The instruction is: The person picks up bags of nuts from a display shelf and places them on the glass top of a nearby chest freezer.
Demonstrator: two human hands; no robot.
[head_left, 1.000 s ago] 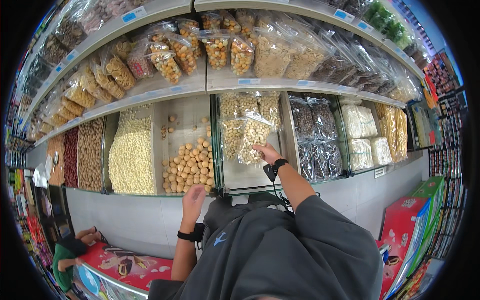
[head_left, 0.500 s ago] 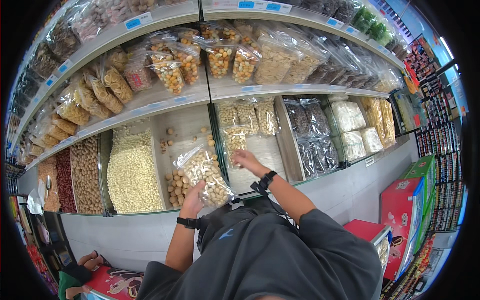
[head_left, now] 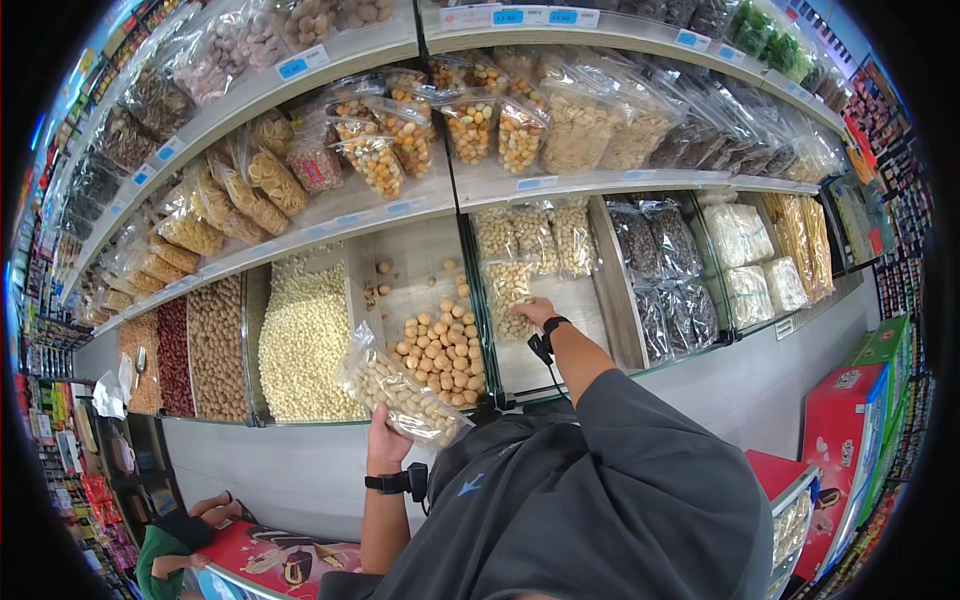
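Observation:
My left hand point(head_left: 388, 438) grips a clear zip bag of pale nuts point(head_left: 400, 392) by its near side. The bag is tilted and hangs over the front edge of a bin of loose brown round nuts point(head_left: 440, 350). To the right, my right hand point(head_left: 540, 313) reaches into the neighbouring bin. Its fingers are bent round the lower edge of a small clear bag of pale nuts point(head_left: 508, 285) lying there; the fingertips are partly hidden. Several similar small bags point(head_left: 535, 240) lie behind it against the bin's back.
Left are bins of cream-coloured kernels point(head_left: 308, 350), brown nuts point(head_left: 217, 335) and red beans point(head_left: 174, 350). Right lie bags of dark goods point(head_left: 690, 310) and white packs point(head_left: 745, 265). Shelves point(head_left: 600, 185) of bagged goods overhang. A person in green point(head_left: 165, 550) is at lower left.
The view has shifted, so the bins sit further right. The left hand's bag has moved left of the brown nuts, uncovering more of them. My right hand has come onto the small bag.

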